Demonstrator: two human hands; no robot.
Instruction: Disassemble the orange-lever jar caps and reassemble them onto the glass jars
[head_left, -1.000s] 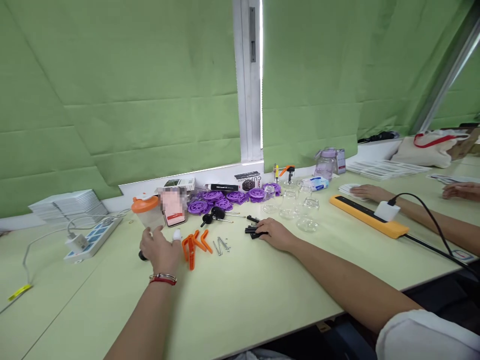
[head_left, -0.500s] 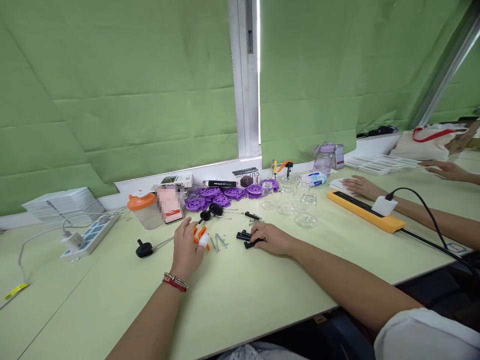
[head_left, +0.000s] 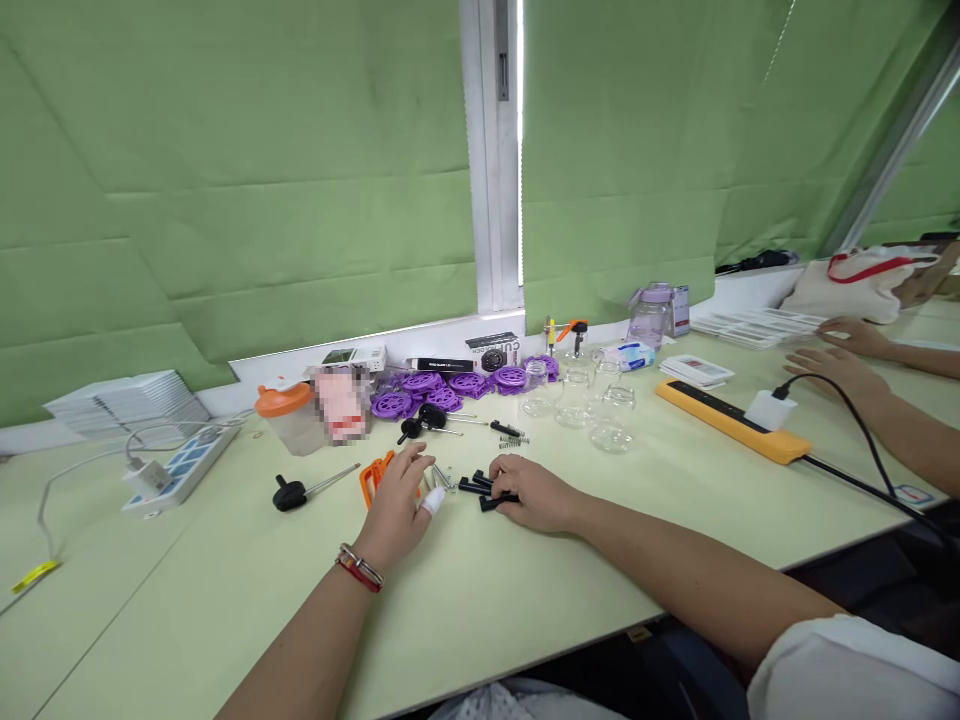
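Note:
My left hand point(head_left: 401, 505), a white wrap on one finger, hovers or rests with fingers apart between orange parts point(head_left: 373, 480) and a few metal screws point(head_left: 442, 477). Over black plastic pieces point(head_left: 474, 485) is my right hand point(head_left: 534, 492), its fingers closed on one black piece point(head_left: 491, 503). Springs point(head_left: 514, 438) lie behind it beside another black piece. A screwdriver with a black handle point(head_left: 289, 493) lies to the left, and more black-handled tools point(head_left: 431, 418) lie farther back.
Purple parts point(head_left: 468, 384) and clear glass vessels point(head_left: 611, 435) stand at the back. An orange-lidded cup point(head_left: 283, 402) and white power strip point(head_left: 180, 470) are left. An orange power strip point(head_left: 731, 420) is right, near another person's hands point(head_left: 840, 370).
My left hand has moved right, showing more of the orange parts. My right hand has shifted slightly left with the black pieces. The other person's hand has left the white cards.

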